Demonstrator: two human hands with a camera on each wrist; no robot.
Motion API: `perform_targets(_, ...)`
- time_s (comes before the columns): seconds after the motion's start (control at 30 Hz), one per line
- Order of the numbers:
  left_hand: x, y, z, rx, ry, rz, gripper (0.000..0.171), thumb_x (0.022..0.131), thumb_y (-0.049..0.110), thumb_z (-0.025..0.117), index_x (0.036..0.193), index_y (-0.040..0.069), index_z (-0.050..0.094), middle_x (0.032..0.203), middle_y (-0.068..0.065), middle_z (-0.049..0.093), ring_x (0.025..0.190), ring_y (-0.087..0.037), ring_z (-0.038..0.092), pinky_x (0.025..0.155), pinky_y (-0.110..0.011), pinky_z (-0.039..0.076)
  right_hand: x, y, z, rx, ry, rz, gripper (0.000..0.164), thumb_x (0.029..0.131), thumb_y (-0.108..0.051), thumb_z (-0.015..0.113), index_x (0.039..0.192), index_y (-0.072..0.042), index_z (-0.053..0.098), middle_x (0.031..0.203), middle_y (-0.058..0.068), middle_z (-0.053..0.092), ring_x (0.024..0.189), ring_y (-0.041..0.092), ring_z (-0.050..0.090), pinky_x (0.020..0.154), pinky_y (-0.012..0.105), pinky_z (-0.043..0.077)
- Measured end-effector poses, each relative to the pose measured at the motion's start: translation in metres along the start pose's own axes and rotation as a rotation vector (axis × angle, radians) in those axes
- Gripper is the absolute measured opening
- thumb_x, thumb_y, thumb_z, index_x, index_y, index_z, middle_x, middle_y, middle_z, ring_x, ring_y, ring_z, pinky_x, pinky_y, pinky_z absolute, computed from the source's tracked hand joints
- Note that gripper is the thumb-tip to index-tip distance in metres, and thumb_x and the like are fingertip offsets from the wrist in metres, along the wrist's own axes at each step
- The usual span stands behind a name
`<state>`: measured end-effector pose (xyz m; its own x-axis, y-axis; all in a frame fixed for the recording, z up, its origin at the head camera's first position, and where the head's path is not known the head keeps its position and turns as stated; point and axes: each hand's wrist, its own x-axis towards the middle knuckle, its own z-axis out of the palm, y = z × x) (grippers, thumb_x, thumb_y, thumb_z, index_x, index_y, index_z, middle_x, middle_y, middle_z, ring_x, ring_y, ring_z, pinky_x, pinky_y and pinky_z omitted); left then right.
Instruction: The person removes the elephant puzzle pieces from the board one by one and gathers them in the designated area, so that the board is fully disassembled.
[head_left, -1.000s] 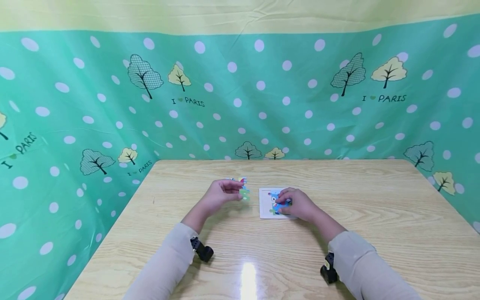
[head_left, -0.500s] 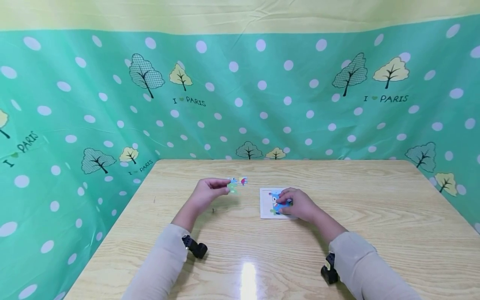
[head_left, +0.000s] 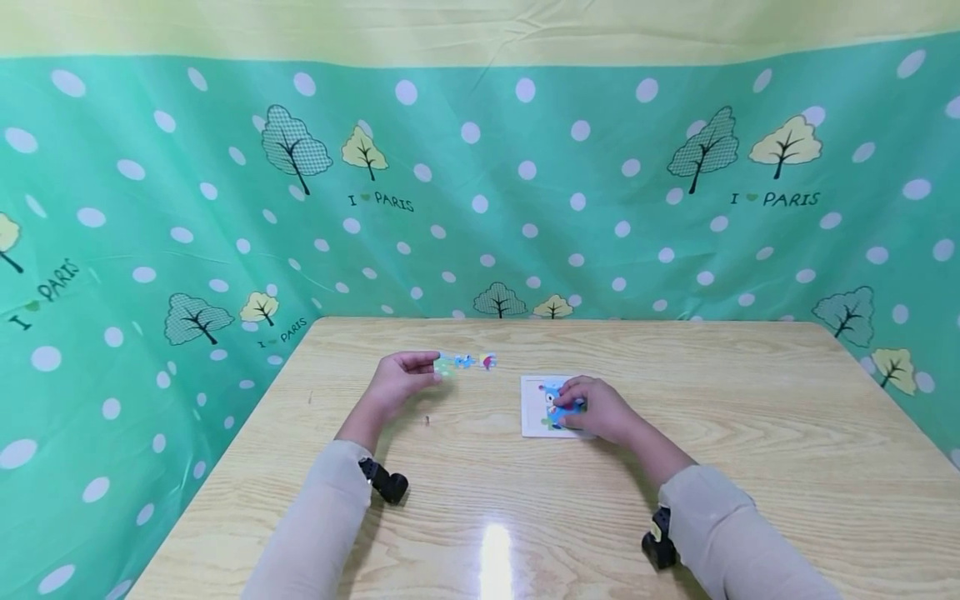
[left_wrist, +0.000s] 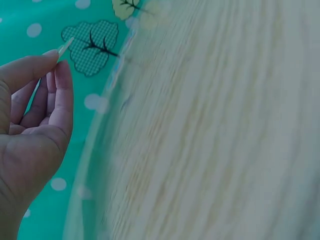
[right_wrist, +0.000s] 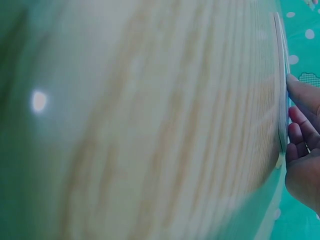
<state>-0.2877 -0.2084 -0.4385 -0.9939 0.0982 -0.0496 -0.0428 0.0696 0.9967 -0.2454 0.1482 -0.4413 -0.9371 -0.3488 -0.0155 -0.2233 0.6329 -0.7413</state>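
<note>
My left hand point(head_left: 397, 382) pinches a green jigsaw piece point(head_left: 444, 367) between thumb and fingers, held above the table's left part. Edge-on, that piece point(left_wrist: 65, 47) appears as a thin pale sliver in the left wrist view. Two loose jigsaw pieces lie just right of it: a blue one point(head_left: 464, 362) and one with red and yellow point(head_left: 488, 362). Over the white puzzle tray point(head_left: 532, 408), my right hand point(head_left: 600, 410) rests its fingertips on the joined pieces with a blue cartoon animal point(head_left: 551, 393). The hand hides the tray's right part. Right-wrist fingers point(right_wrist: 300, 92) touch the tray's face.
The wooden table point(head_left: 720, 400) carries the tray and pieces. A small dark mark point(head_left: 427, 421) shows on it, below the left hand. Behind and at the left hangs a green dotted cloth point(head_left: 450, 167). Light glares near the front point(head_left: 496, 558).
My left hand has moved left and slightly away from me with the green jigsaw piece, uncovering the two loose pieces. The right hand stays on the tray.
</note>
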Motion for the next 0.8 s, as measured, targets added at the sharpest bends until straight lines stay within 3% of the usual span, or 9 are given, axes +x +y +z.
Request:
perform_targets(0.3,0.011,-0.001,-0.005,0.047,0.043,-0.045,0.048,0.084,-0.013,0.076,0.13,-0.005,0.066,0.106,-0.005,0.069,0.098,-0.016,0.063,0.085,-0.022,0.057,-0.001,0.0,0.001,-0.011,0.001,0.005,0.022,0.089,-0.003,0.08,0.111,0.0,0.078,0.126,0.013,0.064,0.128,0.041,0.054,0.113,0.055,0.04)
perform_targets(0.57,0.023,-0.002,-0.008,0.145,0.085,-0.075,0.043,0.084,-0.01,0.08,0.125,0.0,0.072,0.097,-0.007,0.072,0.09,-0.013,0.066,0.079,-0.022,0.058,0.0,0.001,0.001,-0.017,-0.001,0.008,0.022,0.089,-0.003,0.081,0.111,0.0,0.078,0.127,0.013,0.064,0.129,0.041,0.053,0.114,0.055,0.038)
perform_targets(0.8,0.031,-0.006,-0.01,0.266,0.1,-0.096,0.04,0.086,-0.006,0.08,0.125,0.003,0.073,0.11,-0.011,0.072,0.099,-0.018,0.067,0.081,-0.024,0.058,0.0,0.001,0.0,-0.007,-0.002,0.015,0.022,0.089,-0.003,0.081,0.11,-0.001,0.078,0.127,0.012,0.064,0.129,0.041,0.052,0.114,0.055,0.038)
